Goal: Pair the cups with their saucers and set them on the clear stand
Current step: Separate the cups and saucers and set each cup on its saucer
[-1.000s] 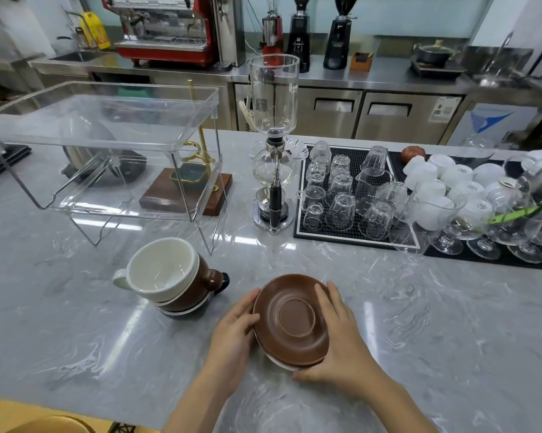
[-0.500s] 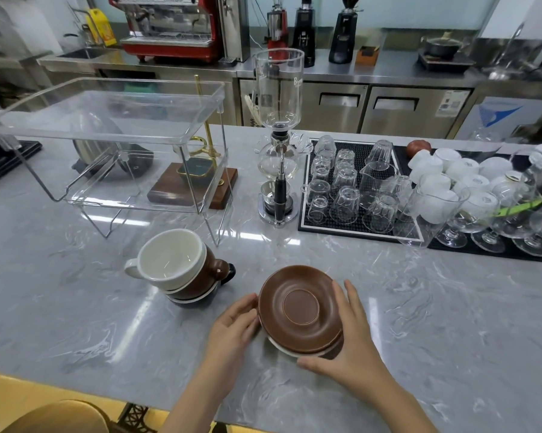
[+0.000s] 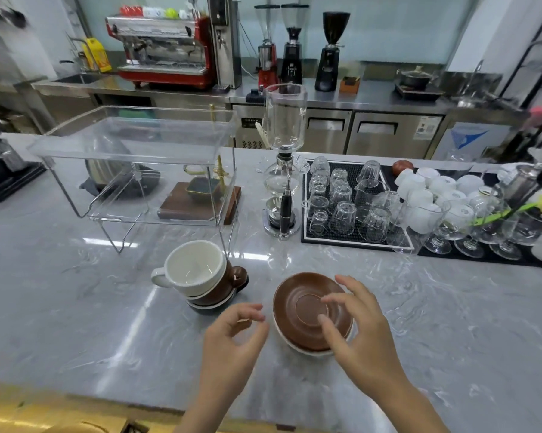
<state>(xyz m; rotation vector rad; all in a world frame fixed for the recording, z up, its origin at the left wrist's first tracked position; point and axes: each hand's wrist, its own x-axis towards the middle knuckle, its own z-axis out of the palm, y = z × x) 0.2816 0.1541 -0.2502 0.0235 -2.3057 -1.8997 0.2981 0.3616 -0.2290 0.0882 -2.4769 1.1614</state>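
Note:
A brown saucer [image 3: 307, 307] tops a short stack of saucers on the grey marble counter [image 3: 75, 307], with a white saucer rim showing beneath it. My right hand [image 3: 360, 329] hovers over the stack's right side, fingers spread, holding nothing. My left hand [image 3: 235, 335] is just left of the stack, fingers curled loosely and apart from it. Left of the saucers stands a stack of nested cups: a white cup [image 3: 191, 267] sits in a brown cup [image 3: 229, 282], on a dark one. The clear stand [image 3: 132, 157], with two tiers, rises behind the cups.
A glass siphon brewer [image 3: 283, 170] stands behind the saucers. A black mat [image 3: 307, 235] with several upturned glasses, white cups [image 3: 432, 185] and stemmed glasses [image 3: 469, 232] fills the right. A wooden base [image 3: 197, 204] sits behind the stand's lower tier.
Both hands have let go of the saucer stack and lifted off it; the left drew back to the left, the right rose above the rim. The camera tilted upward.

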